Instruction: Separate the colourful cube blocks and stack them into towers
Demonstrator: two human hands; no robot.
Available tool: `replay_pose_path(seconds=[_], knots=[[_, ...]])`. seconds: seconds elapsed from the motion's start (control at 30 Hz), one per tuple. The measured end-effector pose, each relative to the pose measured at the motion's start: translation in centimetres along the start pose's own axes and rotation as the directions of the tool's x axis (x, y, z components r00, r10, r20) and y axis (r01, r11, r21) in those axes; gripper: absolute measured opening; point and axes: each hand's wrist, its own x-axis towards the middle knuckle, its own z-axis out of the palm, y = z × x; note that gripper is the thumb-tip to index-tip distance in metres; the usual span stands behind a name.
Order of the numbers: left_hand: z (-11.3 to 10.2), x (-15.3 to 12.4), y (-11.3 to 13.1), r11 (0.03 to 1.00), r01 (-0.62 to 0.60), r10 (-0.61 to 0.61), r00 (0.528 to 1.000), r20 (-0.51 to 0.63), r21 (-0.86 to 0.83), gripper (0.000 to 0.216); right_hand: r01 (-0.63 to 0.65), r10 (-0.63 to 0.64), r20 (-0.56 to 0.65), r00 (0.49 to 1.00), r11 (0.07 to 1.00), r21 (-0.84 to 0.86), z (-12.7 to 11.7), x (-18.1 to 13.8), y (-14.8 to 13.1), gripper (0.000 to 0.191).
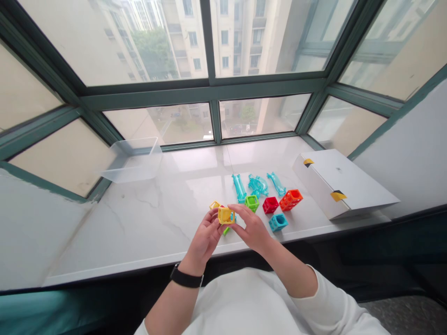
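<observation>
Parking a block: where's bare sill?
Widest bare sill runs between clear tub and left hand. Smaller patch lies behind the teal pieces, by the window. Crowded: right of the right hand, blocks reach toward the white box.

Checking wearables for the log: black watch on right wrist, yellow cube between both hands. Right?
No: the head view shows the black watch on the wrist of the left hand, not the right hand. The yellow cube sits between both hands, as you said.

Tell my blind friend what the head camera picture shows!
The left hand and right hand hold a yellow plastic cube above a white marble ledge, near colorful toy blocks. A clear bin and white box sit nearby.
</observation>
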Motion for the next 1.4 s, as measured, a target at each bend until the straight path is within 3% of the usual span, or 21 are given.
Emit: replay_pose_path(seconds=[0.37,0.83,1.0,1.13,1.4], knots=[[1.3,0.3,-1.6,0.905,-0.072,0.055,0.997,0.052,0.419,0.047,-0.124,0.126,0.022,0.992,0.988,-0.089,-3.7,-1.6,-0.3,0.045],[1.3,0.2,-2.2,0.805,-0.124,0.044,0.988,0.149,0.580,0.054,-0.127,0.137,0.081,0.987,0.984,-0.127,-5.7,-2.3,-0.4,0.041],[1.2,0.6,-3.6,0.637,-0.199,0.082,0.978,0.190,0.745,0.054,-0.160,0.149,-0.074,0.986,0.973,-0.166,-8.7,-3.3,0.5,0.040],[1.3,1.4,-5.6,0.448,-0.270,0.107,0.963,0.249,0.852,0.053,-0.209,0.194,-0.096,0.976,0.958,-0.197,-11.2,-4.1,1.2,0.041],[0.7,3.5,-9.8,0.414,-0.268,0.088,0.963,0.254,0.870,0.067,-0.234,0.241,0.005,0.971,0.947,-0.220,-12.4,-4.8,1.8,0.040]])
